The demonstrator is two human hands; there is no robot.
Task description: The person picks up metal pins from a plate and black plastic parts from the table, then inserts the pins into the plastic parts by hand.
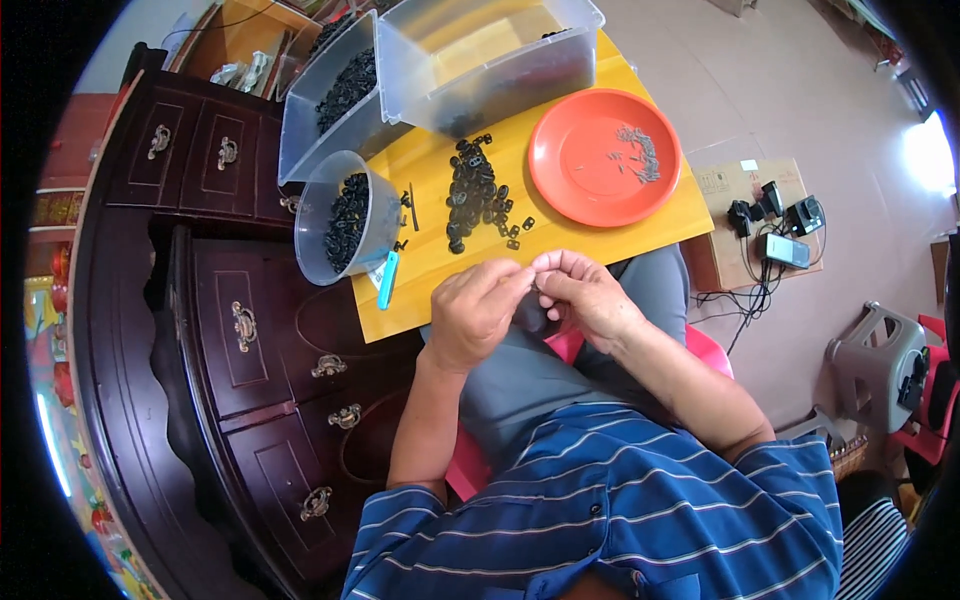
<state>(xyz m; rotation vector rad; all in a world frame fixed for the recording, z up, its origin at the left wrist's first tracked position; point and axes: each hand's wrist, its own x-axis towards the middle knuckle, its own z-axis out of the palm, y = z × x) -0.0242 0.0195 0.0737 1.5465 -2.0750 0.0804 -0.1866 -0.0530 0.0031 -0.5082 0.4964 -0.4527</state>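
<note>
Over my lap, just off the near edge of the yellow tabletop, my left hand and my right hand meet fingertip to fingertip. Both are closed in a pinch. Whatever sits between the fingers is too small and covered to make out. Beyond them lies a loose heap of small black oval parts, with a few strays toward the right hand. An orange-red plate to the far right carries small grey pin-like pieces.
On the left stand a round clear tub of black parts and a turquoise-handled tool. Two clear plastic bins fill the back. A dark drawer cabinet flanks my left; a cardboard box with cabled devices stands right.
</note>
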